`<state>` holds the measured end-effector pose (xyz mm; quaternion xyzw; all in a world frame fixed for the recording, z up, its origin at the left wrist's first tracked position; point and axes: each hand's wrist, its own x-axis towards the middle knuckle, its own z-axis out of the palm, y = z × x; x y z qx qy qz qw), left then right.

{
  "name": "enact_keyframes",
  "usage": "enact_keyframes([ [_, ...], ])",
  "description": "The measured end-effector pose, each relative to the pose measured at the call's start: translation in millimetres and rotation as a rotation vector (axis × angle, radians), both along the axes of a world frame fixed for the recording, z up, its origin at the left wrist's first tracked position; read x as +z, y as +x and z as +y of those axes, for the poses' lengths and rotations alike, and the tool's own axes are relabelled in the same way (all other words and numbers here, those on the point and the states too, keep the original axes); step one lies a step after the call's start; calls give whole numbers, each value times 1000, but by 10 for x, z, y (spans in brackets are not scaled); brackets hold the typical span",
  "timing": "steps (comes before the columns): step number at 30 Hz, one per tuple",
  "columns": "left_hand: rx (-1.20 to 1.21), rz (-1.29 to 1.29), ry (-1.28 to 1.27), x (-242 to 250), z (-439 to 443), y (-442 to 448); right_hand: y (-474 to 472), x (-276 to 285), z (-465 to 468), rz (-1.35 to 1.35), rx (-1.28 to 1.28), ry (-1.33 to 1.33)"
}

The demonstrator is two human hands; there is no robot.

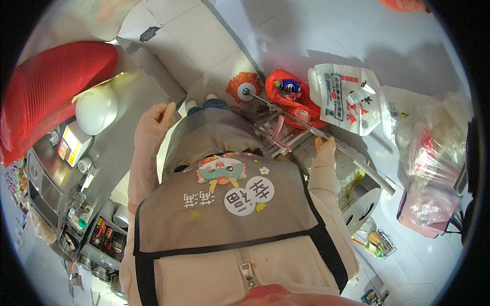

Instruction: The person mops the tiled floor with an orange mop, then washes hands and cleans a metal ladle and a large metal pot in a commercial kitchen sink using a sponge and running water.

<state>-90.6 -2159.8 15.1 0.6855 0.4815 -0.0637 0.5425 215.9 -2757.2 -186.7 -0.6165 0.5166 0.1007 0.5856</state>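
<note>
My left hand [164,116] hangs beside the front edge of a steel counter [132,101], its fingers curled in, with nothing visible in them. My right hand [324,147] is at the metal pole of a mop [289,115]. Its fingers are bent against the pole, and whether they close round it is unclear. The mop's orange head [244,87] is low down near my shoes. Under and behind the pole lies a sink or basin [350,179], partly hidden by my right arm. A grey-brown apron [226,191] with cartoon print covers my front.
Red stacked plastic ware [65,84], a pale round lid or bowl [96,109] and a small box [75,143] are on the left. Right of the mop head are a red plastic bag [287,91] and a printed white bag [344,99]. Clear bags [432,149] bulge farther right.
</note>
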Motion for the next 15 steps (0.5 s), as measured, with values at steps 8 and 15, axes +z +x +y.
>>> enact_keyframes([
  [8,-157,58,46,-72,-64,158,29,-73,51,198,-17,161],
  [15,-97,79,195,54,-22,64,-383,207,1176,185,70,306],
])
